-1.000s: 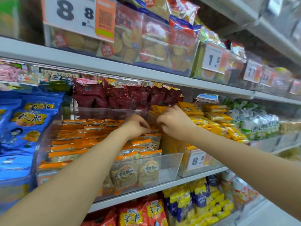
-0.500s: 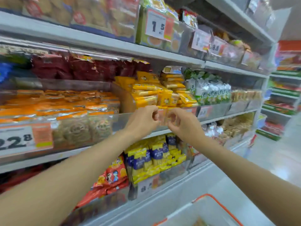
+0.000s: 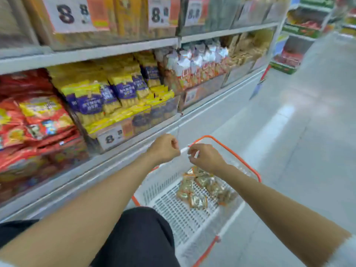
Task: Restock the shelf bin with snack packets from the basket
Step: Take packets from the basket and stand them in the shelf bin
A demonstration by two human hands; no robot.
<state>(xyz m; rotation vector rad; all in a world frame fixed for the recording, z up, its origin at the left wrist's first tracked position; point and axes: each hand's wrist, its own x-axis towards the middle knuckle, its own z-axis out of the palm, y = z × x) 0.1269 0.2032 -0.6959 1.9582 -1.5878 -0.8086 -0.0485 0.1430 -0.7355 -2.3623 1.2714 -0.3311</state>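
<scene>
Hovering close together above the basket [image 3: 169,207], the left hand [image 3: 163,149] and the right hand [image 3: 207,158] nearly meet at the fingertips. Both have their fingers curled in. A pale strip shows in the narrow gap between them, but the blur makes it impossible to tell whether either hand pinches anything or whether that strip is only the basket's far rim.

The snack packets [image 3: 200,186], silvery with orange trim, lie in a loose heap on the basket's white mesh bottom, directly beneath the right hand and wrist. An orange handle [image 3: 231,152] arches over the basket just beyond the right hand. A knee in dark cloth [image 3: 138,237] sits below the left forearm, against the basket's near side.

Beyond the left hand, a clear bin of yellow and purple packets [image 3: 119,89] stands on the lower shelf, with a price tag [image 3: 113,136] on its front. Further to the left of that hand lie red packets [image 3: 38,120]. Pale floor [image 3: 308,151] stretches away to the right of the right hand.
</scene>
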